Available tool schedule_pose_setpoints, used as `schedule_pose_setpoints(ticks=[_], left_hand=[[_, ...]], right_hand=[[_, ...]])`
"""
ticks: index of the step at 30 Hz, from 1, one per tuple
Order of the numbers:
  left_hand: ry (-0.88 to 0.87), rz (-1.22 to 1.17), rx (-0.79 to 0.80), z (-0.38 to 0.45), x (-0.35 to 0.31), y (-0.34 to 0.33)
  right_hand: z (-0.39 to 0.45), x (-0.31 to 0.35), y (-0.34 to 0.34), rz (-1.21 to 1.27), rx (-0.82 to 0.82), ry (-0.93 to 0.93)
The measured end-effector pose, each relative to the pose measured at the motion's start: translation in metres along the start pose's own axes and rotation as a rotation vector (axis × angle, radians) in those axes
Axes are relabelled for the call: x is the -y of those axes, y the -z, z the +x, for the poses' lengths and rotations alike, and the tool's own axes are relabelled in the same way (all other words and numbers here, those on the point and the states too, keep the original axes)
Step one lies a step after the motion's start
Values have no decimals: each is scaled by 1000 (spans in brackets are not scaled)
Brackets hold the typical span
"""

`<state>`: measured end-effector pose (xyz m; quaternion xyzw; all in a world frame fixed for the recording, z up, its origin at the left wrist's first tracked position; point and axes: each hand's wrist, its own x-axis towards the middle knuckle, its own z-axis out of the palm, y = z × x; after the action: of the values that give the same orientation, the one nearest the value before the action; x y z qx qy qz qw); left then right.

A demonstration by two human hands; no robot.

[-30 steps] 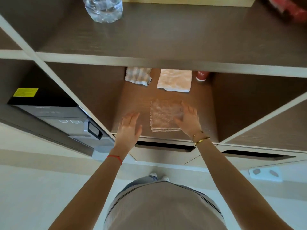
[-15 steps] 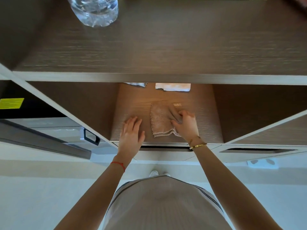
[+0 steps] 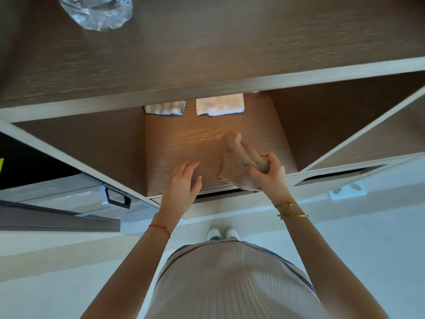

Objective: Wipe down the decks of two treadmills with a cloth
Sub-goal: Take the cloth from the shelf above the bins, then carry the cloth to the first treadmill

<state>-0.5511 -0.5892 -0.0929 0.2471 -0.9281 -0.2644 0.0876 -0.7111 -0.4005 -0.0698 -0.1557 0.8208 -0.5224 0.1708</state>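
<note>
A beige cloth (image 3: 236,162) hangs bunched above the front of a wooden shelf compartment (image 3: 184,143), with my right hand (image 3: 268,174) shut on its upper fold. My left hand (image 3: 182,183) hovers open over the shelf's front edge, to the left of the cloth and not touching it. No treadmill is in view.
Two more folded cloths, a striped one (image 3: 165,108) and a white one (image 3: 219,104), lie at the back of the compartment. A clear water bottle (image 3: 96,10) stands on the cabinet top. A grey appliance with a black handle (image 3: 117,199) sits left. Drawer slots run below the shelf.
My right hand gathered the flat cloth, closed on it and lifted it off the shelf toward the front edge. My left hand stayed open beside it.
</note>
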Motion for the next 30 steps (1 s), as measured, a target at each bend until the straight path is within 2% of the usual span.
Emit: schedule_pose_setpoints(ticks=[3,6,19,24,30], left_hand=[[-61,-54,24,-4,-10,2],[-198,-80,56,-7,-24,2],[-676,-96,337,-37,-123,-38],[-831,-87,439,-90,-184,-70],[-1010,-138,575,-193,-260,-110]], right_hand=[[-28,-2,15,62,-56,-23],[-58,-8,32,107,-159,-61],[-217,-46,96,277,-606,-270],[-314,-70,127,316,-796,-335],[-456,-104,161,334,-1032,-443]])
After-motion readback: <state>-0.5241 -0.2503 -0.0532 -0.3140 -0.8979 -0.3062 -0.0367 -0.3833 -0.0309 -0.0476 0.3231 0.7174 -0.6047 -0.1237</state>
